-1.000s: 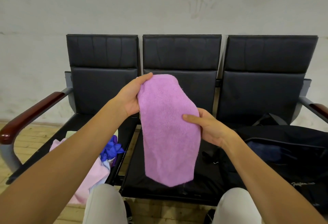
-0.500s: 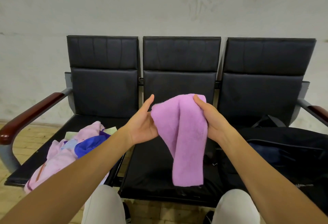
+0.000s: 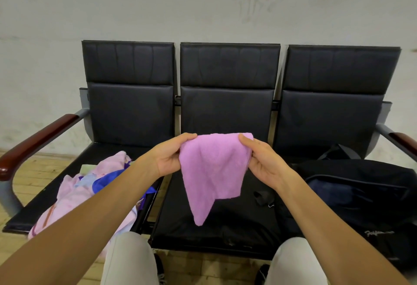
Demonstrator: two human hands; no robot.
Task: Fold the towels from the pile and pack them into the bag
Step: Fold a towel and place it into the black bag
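Both hands hold the purple towel [image 3: 213,172] up in the air over the middle seat [image 3: 203,223] of the bench, clear of the cushion. Left hand [image 3: 168,158] pinches the top-left corner, thumb on top and fingers curled behind. Right hand [image 3: 262,160] pinches the top-right corner the same way. Top edge runs roughly level between them.

The fold is not square. The lower edge hangs uneven: one long point droops at lower left, while the right side ends higher. The layers look offset.

Risks from here:
- Folding again as is locks in the skew, giving a lumpy bundle that packs badly.
- The grip is at two corners only. If either pinch slackens, that side drops and the fold opens up.
- The hanging point could drag on the front edge of the seat if the hands lower, pulling the layers apart.
- Inner layers are not visible, so I cannot tell whether both hands hold all plies. A missed ply would slide out.

The pile [image 3: 90,185] of remaining towels sits on the left seat, spilling toward its front edge; a stray elbow could knock it onto the floor. The black bag [image 3: 361,194] lies on the right seat, mouth apparently open, near the right hand. It is floppy, so the opening may collapse when the towel goes in one-handed.
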